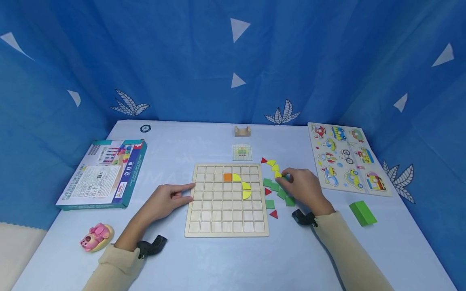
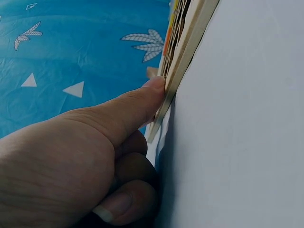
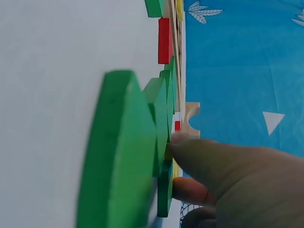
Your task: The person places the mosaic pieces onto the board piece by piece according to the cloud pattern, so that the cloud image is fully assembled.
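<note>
My left hand (image 1: 164, 202) touches the left edge of the wooden grid board (image 1: 217, 206) with thumb and index finger stretched out. In the left wrist view the thumb (image 2: 137, 102) presses the board's side; the other fingers are curled. On the board lie an orange square (image 1: 227, 177) and several yellow quarter-circles (image 1: 246, 186). My right hand (image 1: 303, 186) is right of the board, thumb and finger pinching a yellow quarter-circle piece (image 1: 278, 174), partly hidden by the fingertips. Around it lie several green squares (image 1: 282, 193), more yellow pieces (image 1: 271, 162) and red triangles (image 1: 274, 214).
Behind the board lie a small pattern card (image 1: 242, 152) and a wooden holder (image 1: 242, 131). A boxed set (image 1: 102, 173), a pink bear figure (image 1: 96, 237) and a round disc (image 1: 145, 128) are at left. To the right are a vehicle puzzle (image 1: 346, 157) and a green block (image 1: 363, 213).
</note>
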`<state>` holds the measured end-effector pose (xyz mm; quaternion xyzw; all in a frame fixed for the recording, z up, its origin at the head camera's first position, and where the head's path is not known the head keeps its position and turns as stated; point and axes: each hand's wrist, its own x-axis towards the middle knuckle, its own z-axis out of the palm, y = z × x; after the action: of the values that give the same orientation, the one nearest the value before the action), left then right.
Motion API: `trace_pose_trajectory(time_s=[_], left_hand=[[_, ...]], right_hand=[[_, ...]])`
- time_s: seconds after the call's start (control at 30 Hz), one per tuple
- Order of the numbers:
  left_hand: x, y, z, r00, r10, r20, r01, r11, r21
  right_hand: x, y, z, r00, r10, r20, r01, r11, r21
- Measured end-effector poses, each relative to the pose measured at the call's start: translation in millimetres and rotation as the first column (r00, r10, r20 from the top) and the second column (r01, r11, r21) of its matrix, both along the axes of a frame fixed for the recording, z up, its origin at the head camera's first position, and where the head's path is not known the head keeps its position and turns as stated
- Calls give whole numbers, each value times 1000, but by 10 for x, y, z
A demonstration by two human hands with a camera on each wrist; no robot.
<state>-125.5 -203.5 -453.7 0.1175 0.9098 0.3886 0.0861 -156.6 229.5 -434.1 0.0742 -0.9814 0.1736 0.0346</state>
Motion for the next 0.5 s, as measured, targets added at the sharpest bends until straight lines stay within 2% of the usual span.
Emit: trace_pose_trajectory(time_s=[0.23, 0.5], left_hand=[[6, -6, -2, 1000, 3, 7, -3, 1000, 7], [-2, 5, 2, 1000, -5, -12, 5, 1000, 16]], right_hand=[[1, -2, -19, 1000, 2, 10, -2, 998, -56], [-53, 24, -4, 998, 37, 60, -28, 990, -137]])
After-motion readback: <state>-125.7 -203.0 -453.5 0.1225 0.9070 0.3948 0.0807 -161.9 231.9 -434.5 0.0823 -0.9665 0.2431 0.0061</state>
